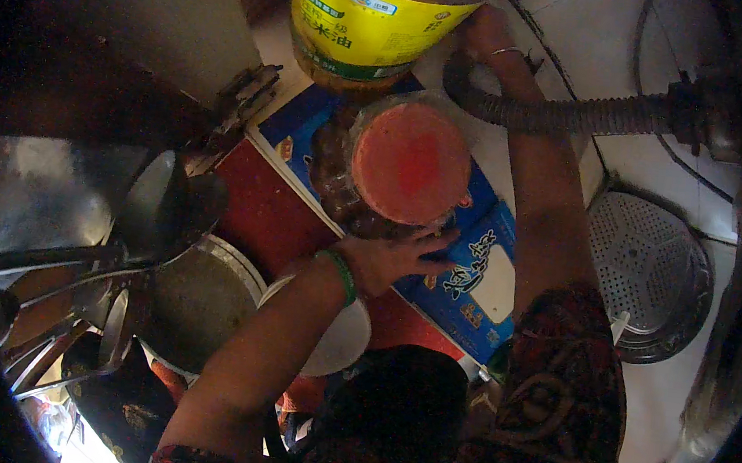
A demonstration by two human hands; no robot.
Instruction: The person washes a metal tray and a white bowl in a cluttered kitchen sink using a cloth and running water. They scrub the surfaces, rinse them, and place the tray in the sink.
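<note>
My left hand [389, 265], with a green bracelet at the wrist, is beside a jar with a round red lid [411, 162]. Its fingers are spread over a blue printed cardboard sheet [500, 226], close to the jar's near side. My right arm reaches far forward, and my right hand [486, 33] is at the right side of a large plastic oil jug with a yellow label [375, 27]. The right fingers are mostly hidden in shadow behind the jug, so their grip is unclear. Both containers are on or over the blue cardboard.
At left, several metal ladles and spatulas [120, 256] jut out above a round pot or lid [206, 303]. A white round dish [338, 338] lies under my left forearm. To the right are a corrugated hose [579, 117] and a perforated round strainer [640, 261] on white tiles.
</note>
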